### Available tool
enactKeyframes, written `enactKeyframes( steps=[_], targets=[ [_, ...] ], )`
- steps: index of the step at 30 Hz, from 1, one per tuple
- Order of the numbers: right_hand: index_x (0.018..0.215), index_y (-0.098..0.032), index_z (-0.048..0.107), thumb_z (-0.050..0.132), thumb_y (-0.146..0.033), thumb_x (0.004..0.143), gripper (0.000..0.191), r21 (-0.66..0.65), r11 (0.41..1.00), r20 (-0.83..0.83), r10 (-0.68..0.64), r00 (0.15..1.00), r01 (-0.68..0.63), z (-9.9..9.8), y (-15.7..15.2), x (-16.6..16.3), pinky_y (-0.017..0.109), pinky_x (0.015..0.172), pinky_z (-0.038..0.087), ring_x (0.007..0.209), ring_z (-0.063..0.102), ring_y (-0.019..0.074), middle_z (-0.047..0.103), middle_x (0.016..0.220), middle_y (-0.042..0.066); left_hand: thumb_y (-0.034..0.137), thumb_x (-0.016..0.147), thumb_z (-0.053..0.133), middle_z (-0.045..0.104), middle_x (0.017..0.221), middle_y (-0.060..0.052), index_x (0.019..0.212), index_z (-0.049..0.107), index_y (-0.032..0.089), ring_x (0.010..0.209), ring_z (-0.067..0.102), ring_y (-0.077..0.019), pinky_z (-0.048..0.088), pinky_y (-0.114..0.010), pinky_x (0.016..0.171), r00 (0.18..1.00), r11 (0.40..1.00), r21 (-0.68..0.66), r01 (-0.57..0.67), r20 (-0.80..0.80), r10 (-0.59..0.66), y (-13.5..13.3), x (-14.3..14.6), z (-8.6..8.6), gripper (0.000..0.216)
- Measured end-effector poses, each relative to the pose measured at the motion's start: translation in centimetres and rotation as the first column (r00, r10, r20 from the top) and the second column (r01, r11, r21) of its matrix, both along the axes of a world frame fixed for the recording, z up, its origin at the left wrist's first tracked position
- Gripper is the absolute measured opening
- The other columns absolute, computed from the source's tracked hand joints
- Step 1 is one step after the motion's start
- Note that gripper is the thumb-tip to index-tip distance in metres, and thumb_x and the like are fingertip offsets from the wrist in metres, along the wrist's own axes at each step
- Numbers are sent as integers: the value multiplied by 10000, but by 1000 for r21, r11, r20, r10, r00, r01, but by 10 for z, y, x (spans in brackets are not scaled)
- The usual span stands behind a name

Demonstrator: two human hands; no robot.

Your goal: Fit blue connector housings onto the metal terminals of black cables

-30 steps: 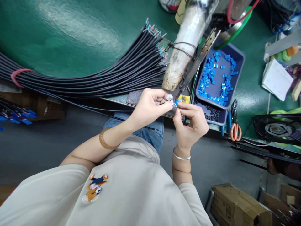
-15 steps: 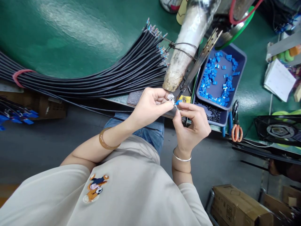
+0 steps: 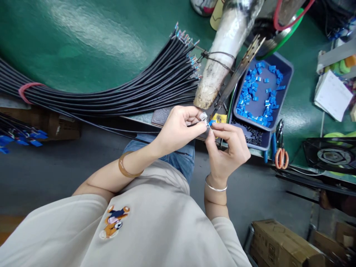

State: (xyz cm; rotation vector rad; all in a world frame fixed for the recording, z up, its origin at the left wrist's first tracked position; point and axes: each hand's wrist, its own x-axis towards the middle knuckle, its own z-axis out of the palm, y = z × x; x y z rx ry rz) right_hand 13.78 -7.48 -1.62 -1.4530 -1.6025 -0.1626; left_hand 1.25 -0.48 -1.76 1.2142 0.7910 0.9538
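Observation:
Over the bench's front edge, my left hand (image 3: 176,128) is closed in a pinch on a black cable (image 3: 192,124), mostly hidden by the fingers. Fine pale wires (image 3: 208,125) stick out from its end. My right hand (image 3: 229,146) meets it from the right, thumb and forefinger pinched on one of these thin wires. Just beyond the fingertips shows a small blue piece (image 3: 213,122); whether a finger touches it I cannot tell. A bit of white material (image 3: 203,116) sits at the left fingertips. Behind them rises a tape-wrapped tube (image 3: 217,66).
A thick bundle of black cables (image 3: 111,100) with stripped ends lies on the green bench (image 3: 91,44). At right, a grey tray (image 3: 287,79) of blue connectors rests on another holding small black parts (image 3: 251,134). Beside them are orange-handled scissors (image 3: 282,158). A metal bar (image 3: 239,72) slants close behind my hands.
The view has shifted slightly, so everything sits a little lower and further right. My right fingertips have closed in nearer to the left ones at the thin wires.

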Motion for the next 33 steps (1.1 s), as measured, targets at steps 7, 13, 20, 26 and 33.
enactKeyframes(
  steps=[7,13,20,26,33],
  targets=[
    [814,-232,619,675,-95,792,150,12,1000,17,1,1000,-1,1,-1,-1,304,770,583,826,688,135,710,907,-17,83,672,620,473,562,28,606,581,134,510,375,-31,307,-144,449,1000,1000,-20,2,9,-1,1,0,2,93],
    [820,-216,601,671,-75,786,161,16,1000,40,10,999,-10,-1,-2,1,282,740,590,850,704,141,725,908,3,89,704,588,437,534,42,597,556,133,485,347,-21,297,-145,448,995,995,-31,98,-7,-98,1,-4,1,120],
    [833,-205,636,649,-130,836,76,-107,994,-185,2,983,-22,3,-6,-4,228,643,603,803,702,112,714,872,-5,129,730,644,560,629,19,713,596,130,551,506,-41,420,-147,530,995,995,16,101,-4,-101,-5,-8,-3,51],
    [768,-168,609,681,-157,823,91,-221,944,-580,74,811,-244,4,-10,-2,198,592,603,632,700,81,688,873,-15,167,753,667,534,608,33,714,581,125,510,461,-18,364,-121,475,982,986,-30,166,99,-162,-8,-15,-2,104],
    [816,-190,652,685,-126,813,73,-105,992,-396,26,918,-73,11,-17,-7,207,560,538,654,631,74,654,830,-14,165,742,680,485,590,49,745,567,125,499,387,-11,325,-124,460,975,976,-82,200,110,-191,-12,-20,-3,120]
  ],
)
